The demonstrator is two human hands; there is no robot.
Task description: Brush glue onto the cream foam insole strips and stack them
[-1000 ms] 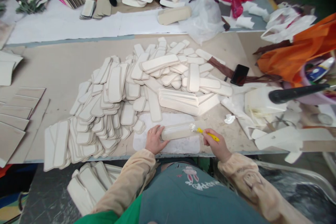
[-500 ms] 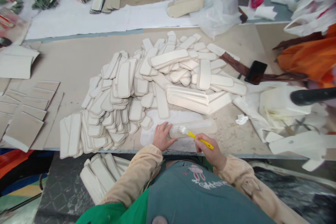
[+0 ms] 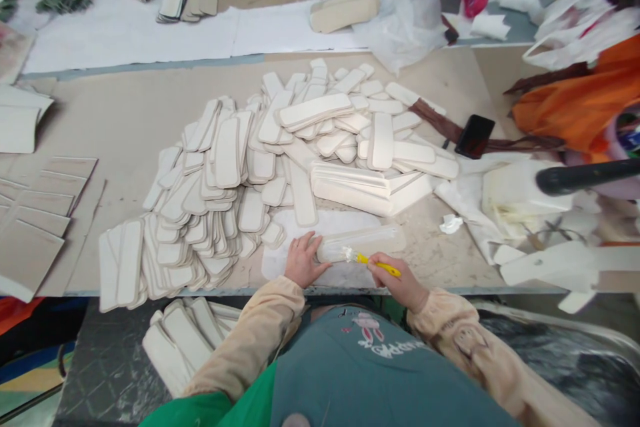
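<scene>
Close to the middle of the worktop's (image 3: 150, 100) near edge, we have a long, round-ended strip (image 3: 387, 239) lying flat, partly over a white sheet (image 3: 280, 257). Our left hand (image 3: 303, 261) is at the strip's left end, fingers spread and grasping nothing, thumb pointing right along its near side. Our right hand (image 3: 397, 279) has its fingers closed around the yellow handle of a brush (image 3: 380, 265), whose tip, loaded with something white, rests over the strip's left half. A glossy whitish streak runs along the strip's far side.

Beyond it, toward the far edge, we see a big heap of pale strips (image 3: 227, 153), spilling leftward to the near edge. A black phone (image 3: 475, 137) lies right of the heap, and a crumpled white scrap (image 3: 451, 223) sits nearer us. Overlapping panels (image 3: 35, 247) reach the near left corner.
</scene>
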